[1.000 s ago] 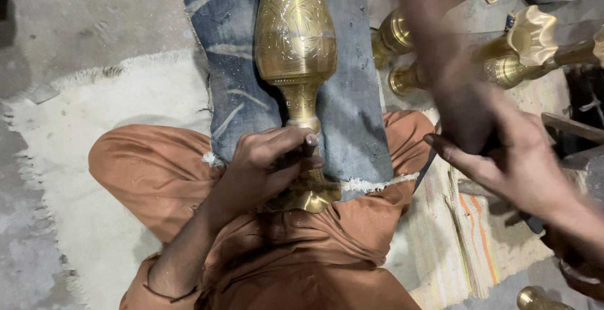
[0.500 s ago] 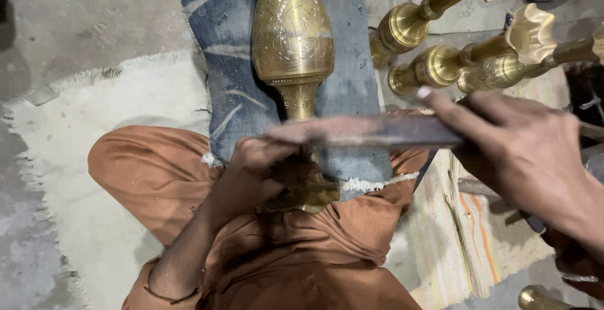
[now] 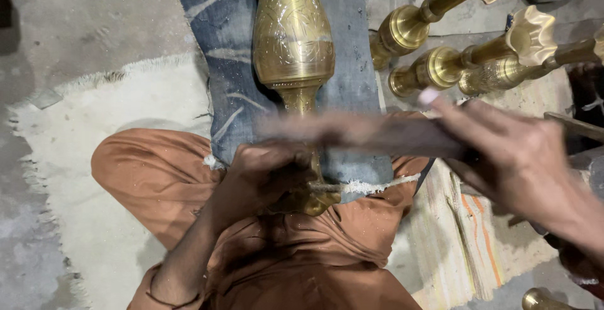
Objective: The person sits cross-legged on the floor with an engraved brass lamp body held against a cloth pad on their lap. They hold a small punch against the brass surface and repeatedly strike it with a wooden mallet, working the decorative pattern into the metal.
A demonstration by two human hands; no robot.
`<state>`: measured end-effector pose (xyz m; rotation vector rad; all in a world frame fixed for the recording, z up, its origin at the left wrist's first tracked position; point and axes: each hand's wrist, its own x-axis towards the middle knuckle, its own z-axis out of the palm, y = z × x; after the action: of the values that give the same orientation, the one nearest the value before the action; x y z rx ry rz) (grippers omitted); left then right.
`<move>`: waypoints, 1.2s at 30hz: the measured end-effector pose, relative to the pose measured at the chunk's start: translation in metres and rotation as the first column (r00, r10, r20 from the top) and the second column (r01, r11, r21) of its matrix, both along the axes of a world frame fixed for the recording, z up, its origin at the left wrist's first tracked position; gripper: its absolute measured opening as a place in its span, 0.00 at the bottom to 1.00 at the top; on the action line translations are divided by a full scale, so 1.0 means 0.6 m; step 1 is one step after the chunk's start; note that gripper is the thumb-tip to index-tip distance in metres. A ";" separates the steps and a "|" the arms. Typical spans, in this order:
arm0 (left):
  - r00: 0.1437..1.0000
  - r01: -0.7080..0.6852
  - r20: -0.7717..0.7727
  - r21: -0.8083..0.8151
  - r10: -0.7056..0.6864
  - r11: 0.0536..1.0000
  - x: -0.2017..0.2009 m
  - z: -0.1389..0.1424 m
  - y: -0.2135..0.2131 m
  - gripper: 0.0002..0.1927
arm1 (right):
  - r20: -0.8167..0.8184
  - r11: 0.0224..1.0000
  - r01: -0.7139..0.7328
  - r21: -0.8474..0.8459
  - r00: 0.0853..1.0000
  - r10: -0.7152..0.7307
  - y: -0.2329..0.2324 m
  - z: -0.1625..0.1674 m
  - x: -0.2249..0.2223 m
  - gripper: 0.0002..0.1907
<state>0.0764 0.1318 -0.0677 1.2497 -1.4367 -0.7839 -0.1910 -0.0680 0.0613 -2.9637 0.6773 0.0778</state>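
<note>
The left hand [image 3: 261,174] wraps shut around the foot of the engraved brass vase [image 3: 293,30], lying on blue denim cloth [image 3: 217,27] across the lap. The right hand [image 3: 509,152] closes on a blurred dark flat tool [image 3: 352,130].

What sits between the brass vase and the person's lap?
In the head view, a strip of blue denim cloth lies under the brass vase, draped over the orange-clad lap; the left hand grips the vase's base.

A: Any room around the vase [image 3: 293,33]?
B: Its left is open rug [image 3: 94,134]. Its right is crowded by brass stands [image 3: 440,64]; a blurred tool [image 3: 365,132] crosses its stem.
</note>
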 end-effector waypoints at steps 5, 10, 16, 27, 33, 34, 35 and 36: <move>0.999 0.017 0.050 -0.033 -0.015 0.999 0.000 0.001 0.004 0.15 | -0.148 0.962 -0.130 -0.239 0.984 0.096 -0.003 0.001 -0.011 0.43; 0.999 -0.014 0.049 -0.016 0.014 1.000 -0.002 0.001 0.002 0.11 | -0.079 0.997 -0.035 -0.076 0.996 0.029 -0.013 -0.013 -0.035 0.42; 0.918 -0.301 -0.294 -0.073 0.268 0.951 -0.038 0.015 0.007 0.08 | 0.027 0.999 -0.031 -0.033 0.999 0.032 -0.042 -0.019 -0.055 0.41; 0.885 -0.459 -0.034 0.114 0.465 0.881 -0.077 0.031 -0.033 0.16 | -0.218 0.981 0.025 -0.194 0.974 -0.067 -0.059 0.031 -0.039 0.42; 0.861 -0.509 0.017 0.062 0.509 0.859 -0.086 0.022 -0.037 0.18 | -0.457 0.944 -0.098 -0.316 0.887 -0.061 -0.085 0.035 -0.026 0.39; 0.861 -0.508 0.029 0.034 0.507 0.861 -0.088 0.022 -0.037 0.17 | -0.404 0.946 -0.131 -0.296 0.915 0.000 -0.092 0.035 -0.027 0.39; 0.862 -0.506 0.042 0.005 0.506 0.862 -0.089 0.022 -0.038 0.16 | -0.347 0.946 -0.164 -0.280 0.936 0.060 -0.099 0.033 -0.027 0.39; 0.854 -0.514 0.066 -0.043 0.516 0.857 -0.090 0.023 -0.038 0.17 | -0.193 0.962 -0.172 -0.212 0.972 0.131 -0.104 0.033 -0.029 0.40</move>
<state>0.0221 0.1087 -0.0542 1.5676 -1.0811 -0.3524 -0.2081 -0.1306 0.0812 -3.2568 0.5046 0.2991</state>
